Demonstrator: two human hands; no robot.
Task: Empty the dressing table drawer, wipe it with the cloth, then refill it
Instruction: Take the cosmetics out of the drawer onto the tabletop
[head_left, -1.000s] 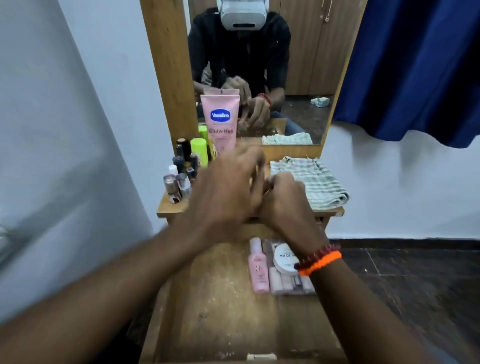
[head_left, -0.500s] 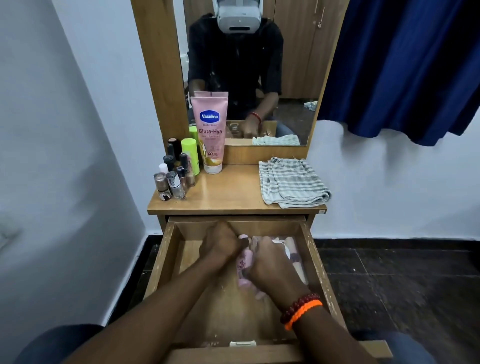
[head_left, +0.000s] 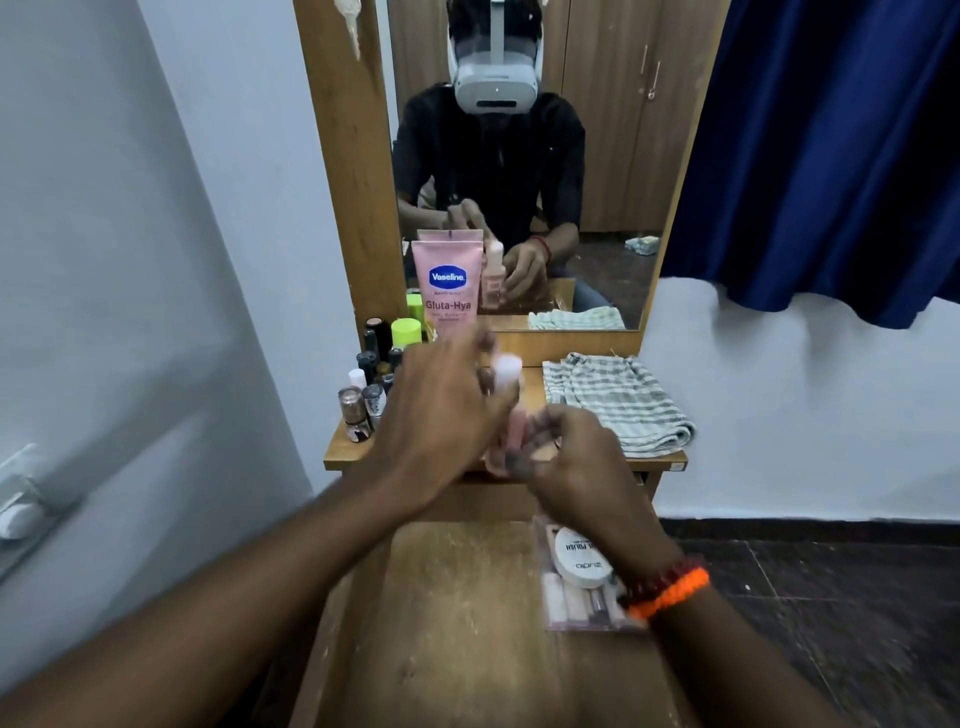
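Note:
The drawer (head_left: 457, 623) stands pulled open, its bare wooden bottom showing. At its right side lies a clear packet (head_left: 571, 608) of small cosmetics with a round white jar (head_left: 582, 564) on top. Over the front edge of the dressing table top (head_left: 345, 449), my right hand (head_left: 576, 462) grips the lower part of a pink bottle with a white cap (head_left: 509, 400). Beside the bottle's cap is my left hand (head_left: 441, 410), blurred, its fingers loosely spread. The striped cloth (head_left: 613, 405) lies folded on the right of the table top.
A pink Vaseline tube (head_left: 448, 283) stands against the mirror (head_left: 597, 156). Several nail polish bottles (head_left: 363, 395) and a green-capped bottle (head_left: 406, 332) crowd the table's left side. A white wall is close on the left, a blue curtain (head_left: 831, 156) hangs at the right.
Both hands rose out of the drawer to the table top's front edge, bringing the pink bottle with them. The packet and jar stayed in the drawer.

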